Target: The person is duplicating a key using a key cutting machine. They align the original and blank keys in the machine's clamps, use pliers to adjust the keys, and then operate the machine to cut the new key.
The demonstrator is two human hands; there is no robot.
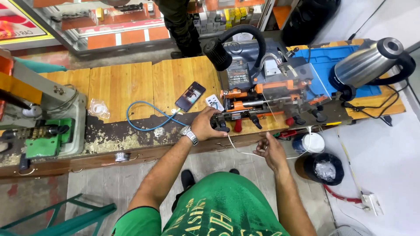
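Observation:
My left hand [209,125], with a metal watch on the wrist, grips a black knob [220,123] at the front left of the orange and grey key-cutting machine [267,85] on the wooden bench [131,85]. My right hand [270,150] hangs below the bench edge, fingers pinched on a thin white cable [245,154] that runs up towards the machine. A black flexible lamp [227,46] arches over the machine.
A phone [190,96] on a blue charging cable [144,118] lies left of the machine. A steel kettle [372,63] sits at the right, a green and grey machine [43,131] at the left. A black bin [326,168] stands on the floor. Another person's legs [181,26] are beyond the bench.

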